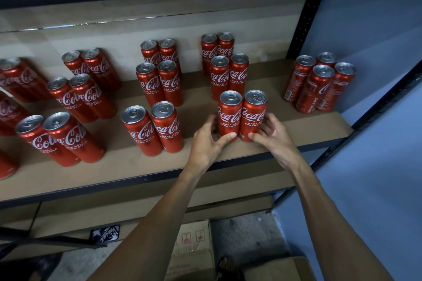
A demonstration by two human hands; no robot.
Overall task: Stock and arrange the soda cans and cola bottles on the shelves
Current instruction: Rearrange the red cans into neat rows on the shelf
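Two slim red cola cans stand side by side near the shelf's front edge. My left hand (207,141) wraps the left can (229,115), thumb on its front. My right hand (272,136) wraps the right can (254,114) the same way. Both cans stand upright on the brown shelf board (127,166). Behind them, more pairs of cans (229,74) line up toward the back. A cluster of cans (319,84) with labels turned away stands at the far right. No cola bottles are in view.
Several more can pairs (157,128) fill the shelf to the left. A black upright post (306,18) and a blue wall (376,121) bound the right side. Cardboard boxes (194,248) sit on the floor below, under lower shelf boards.
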